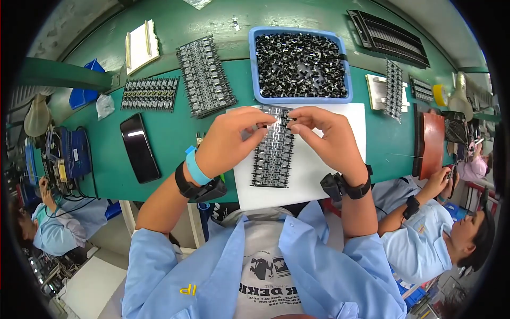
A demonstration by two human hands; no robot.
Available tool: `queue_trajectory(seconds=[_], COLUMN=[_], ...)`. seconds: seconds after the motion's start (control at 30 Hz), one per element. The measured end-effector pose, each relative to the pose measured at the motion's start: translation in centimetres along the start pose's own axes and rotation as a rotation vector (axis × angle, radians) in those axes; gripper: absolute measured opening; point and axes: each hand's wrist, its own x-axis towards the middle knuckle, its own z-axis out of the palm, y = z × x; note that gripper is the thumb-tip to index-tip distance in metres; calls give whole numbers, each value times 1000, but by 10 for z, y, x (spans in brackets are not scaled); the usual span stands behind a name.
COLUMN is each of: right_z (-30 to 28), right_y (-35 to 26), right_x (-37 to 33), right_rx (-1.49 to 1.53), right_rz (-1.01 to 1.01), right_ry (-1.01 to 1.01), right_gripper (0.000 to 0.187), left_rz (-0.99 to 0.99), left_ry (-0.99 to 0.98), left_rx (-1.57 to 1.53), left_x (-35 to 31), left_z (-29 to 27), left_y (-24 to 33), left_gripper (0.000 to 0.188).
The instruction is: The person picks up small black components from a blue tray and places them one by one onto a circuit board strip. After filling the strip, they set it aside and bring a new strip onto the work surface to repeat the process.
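Observation:
A narrow circuit board panel (272, 159), lined with rows of small black and silver parts, lies lengthwise before me on a white sheet (329, 175). Over its far end, my left hand (228, 135) is closed in a pinch, with a dark bit showing between thumb and fingers. Facing it across the panel, my right hand (326, 135) pinches at the far right edge, and another dark speck shows by its fingertips. What either pinch holds is too small to name. Just beyond my hands stands a blue bin (254, 69) heaped with small black parts (300, 66).
Populated panels lie at far left (204, 77) and left (150, 94), near a black phone (139, 149). A black slotted rack (390, 40), another panel (393, 90), yellow tape (440, 95) and a brown folder (431, 143) are rightward. Co-workers sit left (58, 228) and right (417, 250).

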Motion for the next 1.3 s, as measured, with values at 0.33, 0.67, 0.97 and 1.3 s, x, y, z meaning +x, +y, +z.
queue_trajectory(seconds=[0.33,0.67,0.97,1.3], right_z=[22,18,34,28], right_y=[-1,-10,4,9], right_x=[-5,2,21,27], right_rx=[-264,-214,-538,-419], right_rz=[26,-74,-412,-352], right_ry=[194,95,9,-31], right_gripper=[19,19,25,25], left_rz=[217,100,269,181], left_ry=[257,305,264,285], left_rx=[208,79,172,101], left_x=[-7,-12,-9,-11], left_z=[3,-2,7,9], left_y=[-15,-16,-28,-26], left_gripper=[28,28,31,27])
